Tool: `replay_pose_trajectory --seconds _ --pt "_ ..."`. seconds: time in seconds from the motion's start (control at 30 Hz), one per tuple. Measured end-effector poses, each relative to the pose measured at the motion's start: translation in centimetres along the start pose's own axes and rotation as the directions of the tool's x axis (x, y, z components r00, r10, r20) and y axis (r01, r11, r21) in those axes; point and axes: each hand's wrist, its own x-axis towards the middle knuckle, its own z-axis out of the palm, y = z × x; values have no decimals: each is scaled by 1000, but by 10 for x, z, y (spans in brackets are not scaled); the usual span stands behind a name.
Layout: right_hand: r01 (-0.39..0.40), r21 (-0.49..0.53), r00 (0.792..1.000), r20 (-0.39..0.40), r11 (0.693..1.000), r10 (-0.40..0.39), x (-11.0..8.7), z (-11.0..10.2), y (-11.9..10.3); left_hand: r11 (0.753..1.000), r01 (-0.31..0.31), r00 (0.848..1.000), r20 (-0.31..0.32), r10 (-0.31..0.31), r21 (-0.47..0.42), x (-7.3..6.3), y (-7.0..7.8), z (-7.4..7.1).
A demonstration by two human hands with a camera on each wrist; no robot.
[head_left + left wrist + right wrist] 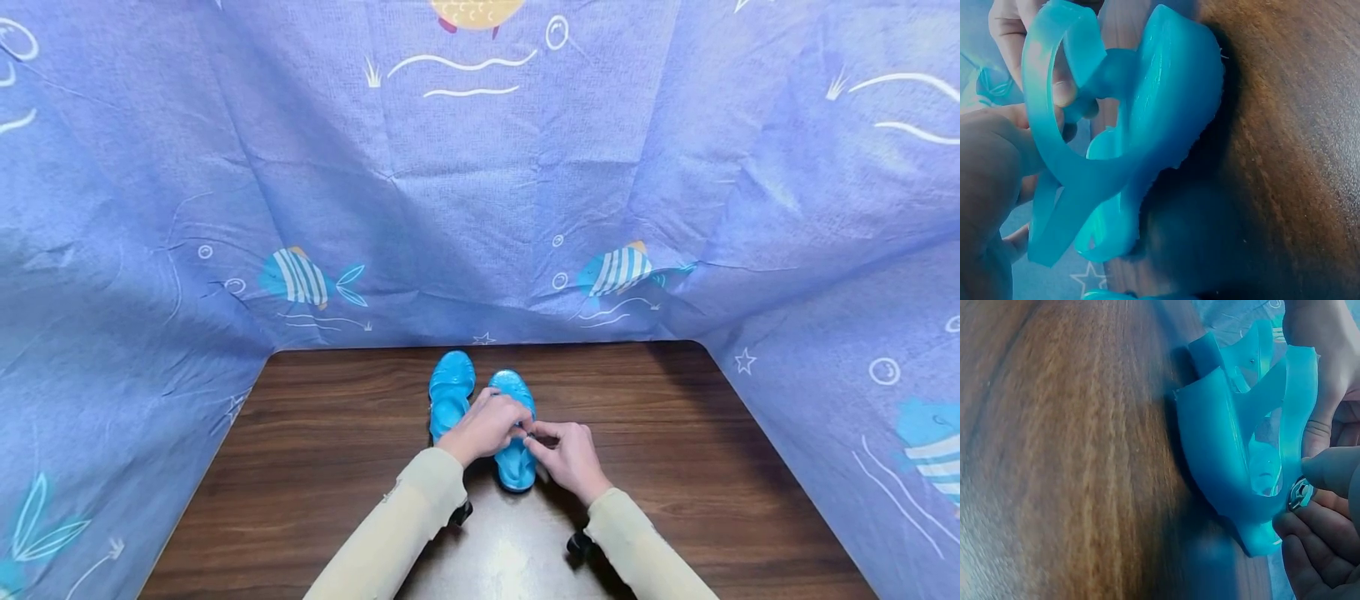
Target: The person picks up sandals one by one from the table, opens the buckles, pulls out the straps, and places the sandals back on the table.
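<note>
Two bright blue sandals stand on the table, the left sandal slightly farther back than the right sandal. Over the right sandal both hands meet at its strap. My left hand pinches the strap from the left, its fingertips partly hidden behind it in the left wrist view. From the other side my right hand pinches the strap's side around a small metal buckle between thumb and fingers. The right sandal rests upright on its sole. Forearms in pale sleeves hide part of the table.
The dark wood-grain table carries both sandals near its back edge. A blue cloth printed with fish hangs behind and along both sides. Small black devices sit under each wrist, such as the right one.
</note>
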Motion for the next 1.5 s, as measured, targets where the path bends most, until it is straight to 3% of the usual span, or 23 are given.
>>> replay_pose_trajectory --seconds 0.27,0.7,0.97,1.27,1.5 --pt "-7 32 1000 26 999 6 -1 0 -2 1000 18 1000 -23 -18 -2 -3 -1 5" --pt "2 25 999 37 1000 -3 -1 1 -3 999 42 999 -8 -42 -6 -3 -2 4" --pt "-6 24 999 40 1000 6 1 0 -3 999 28 999 -14 -28 -42 -2 -4 2" --pt "12 18 1000 18 1000 -12 2 0 -3 1000 13 998 -65 -15 -27 -3 -9 -2" --pt "-40 15 998 45 999 39 0 -3 -2 999 43 997 -59 -44 -23 -6 -15 -9"
